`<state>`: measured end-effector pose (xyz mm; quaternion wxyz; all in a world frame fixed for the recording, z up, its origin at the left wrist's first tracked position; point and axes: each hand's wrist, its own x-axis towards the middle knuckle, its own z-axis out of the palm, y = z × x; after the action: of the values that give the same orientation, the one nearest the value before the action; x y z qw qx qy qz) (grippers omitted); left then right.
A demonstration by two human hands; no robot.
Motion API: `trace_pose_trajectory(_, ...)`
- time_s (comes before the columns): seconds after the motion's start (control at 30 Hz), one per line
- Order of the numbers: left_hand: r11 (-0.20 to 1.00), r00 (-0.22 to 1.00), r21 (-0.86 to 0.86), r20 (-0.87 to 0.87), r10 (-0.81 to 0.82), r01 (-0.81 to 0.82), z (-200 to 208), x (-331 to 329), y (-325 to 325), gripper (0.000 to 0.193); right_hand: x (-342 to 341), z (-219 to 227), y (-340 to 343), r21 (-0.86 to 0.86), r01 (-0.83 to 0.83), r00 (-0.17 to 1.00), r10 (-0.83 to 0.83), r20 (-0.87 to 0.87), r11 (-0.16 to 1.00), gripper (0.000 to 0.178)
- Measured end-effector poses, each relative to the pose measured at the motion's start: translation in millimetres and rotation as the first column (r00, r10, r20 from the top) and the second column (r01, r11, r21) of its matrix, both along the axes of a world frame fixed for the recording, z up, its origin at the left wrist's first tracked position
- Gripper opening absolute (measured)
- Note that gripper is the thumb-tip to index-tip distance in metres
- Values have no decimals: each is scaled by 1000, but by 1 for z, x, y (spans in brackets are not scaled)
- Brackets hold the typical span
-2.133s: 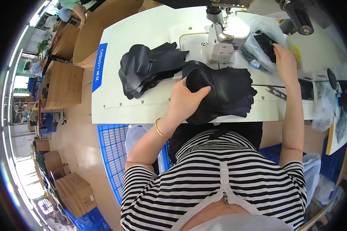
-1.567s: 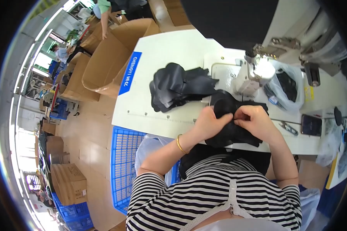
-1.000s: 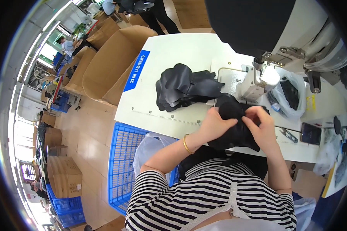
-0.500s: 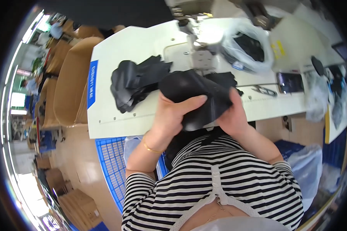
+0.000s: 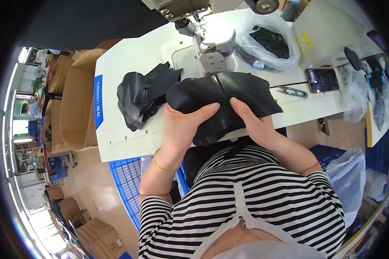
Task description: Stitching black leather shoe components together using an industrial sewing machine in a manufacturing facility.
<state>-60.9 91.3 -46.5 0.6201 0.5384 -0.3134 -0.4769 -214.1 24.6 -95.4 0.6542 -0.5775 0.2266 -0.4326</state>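
Note:
Both my hands hold a black leather piece (image 5: 242, 90) over the near edge of the white table, just in front of the sewing machine (image 5: 212, 62). A seam runs across its middle, between my thumbs. My left hand (image 5: 181, 123) grips the left part, thumb on top and fingers hidden underneath. My right hand (image 5: 256, 123) pinches the right part the same way, its thumb close to the seam. More black material hangs below the piece, between my hands. To the left lies a stack of similar black leather pieces (image 5: 145, 93).
A clear plastic bag (image 5: 289, 56) with black parts stands right of the machine. Thread snips (image 5: 293, 91) and a dark phone (image 5: 322, 80) lie near the right edge. A blue crate (image 5: 127, 183) is below the table, with a cardboard box (image 5: 82, 99) to the left.
The leather piece has been spread flatter, with its right part turned outward and the seam now in view. My right thumb has come onto its top. The whole view has shifted slightly.

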Motion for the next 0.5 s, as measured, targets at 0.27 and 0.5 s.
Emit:
trace_pose_trajectory(0.27,997,990,-71,142,-17,28,-4,-3,-3,20,-1,-3,-1,-159,10,998,-20,-59,987,22)
trace_pose_trajectory(0.5,996,965,31,-248,87,-82,4,-8,-6,16,2,-3,1,-162,109,994,-111,-7,981,20)
